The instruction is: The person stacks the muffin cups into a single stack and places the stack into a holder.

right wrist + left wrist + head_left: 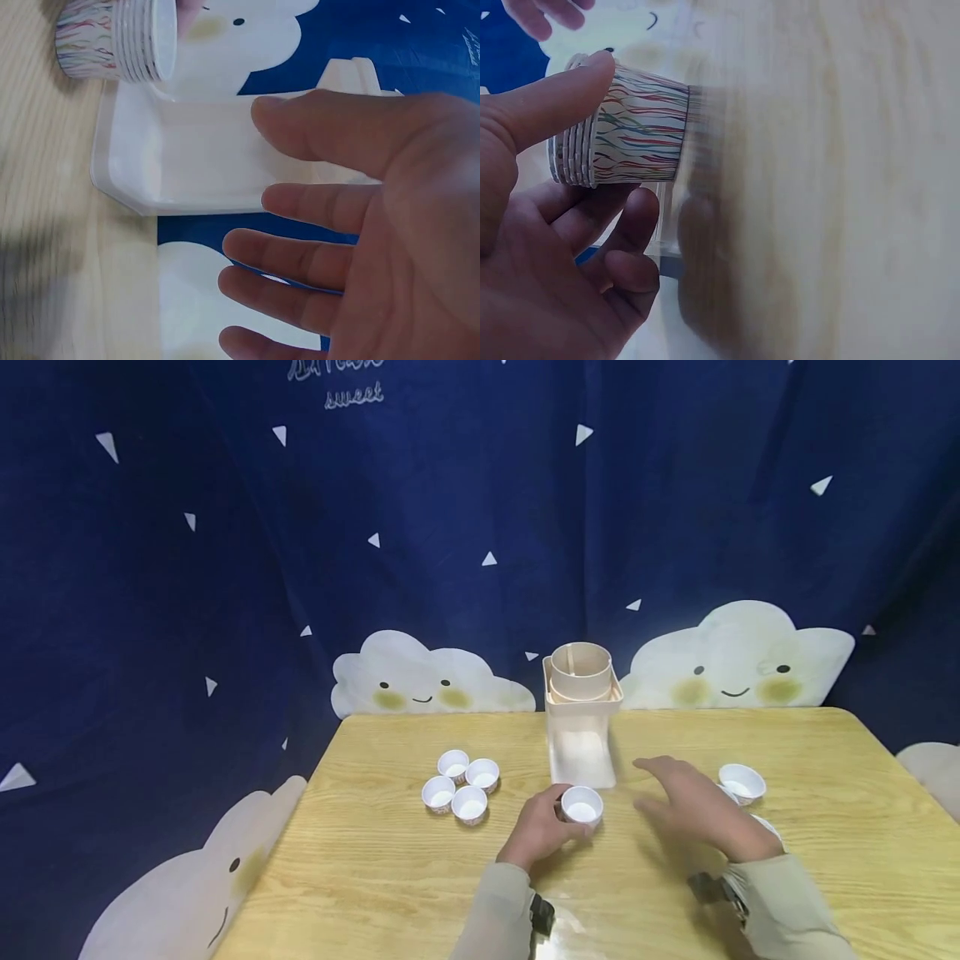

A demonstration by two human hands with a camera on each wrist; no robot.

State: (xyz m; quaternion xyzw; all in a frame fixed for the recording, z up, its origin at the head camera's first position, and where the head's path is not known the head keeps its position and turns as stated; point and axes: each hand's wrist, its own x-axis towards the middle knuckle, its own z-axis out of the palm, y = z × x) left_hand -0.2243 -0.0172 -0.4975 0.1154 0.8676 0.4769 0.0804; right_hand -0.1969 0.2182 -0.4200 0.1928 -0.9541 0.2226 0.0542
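My left hand (542, 827) grips a nested stack of paper cups (641, 127), thumb on one side and fingers on the other. The cups are white inside, with wavy coloured lines outside. In the head view the stack stands mouth-up just in front of a beige plastic stand (581, 756) with a round tube (582, 672) on top. My right hand (693, 806) hovers to the right of the stack, fingers spread and holding nothing. In the right wrist view its palm and fingers (292, 259) show apart from the stand and cups.
Several white paper cups (469, 804) stand grouped on the wooden table (375, 877), left of the stand. More cups (742, 783) are at the right, partly hidden by my right hand and wrist. A dark blue curtain (450, 485) with clouds hangs behind the table.
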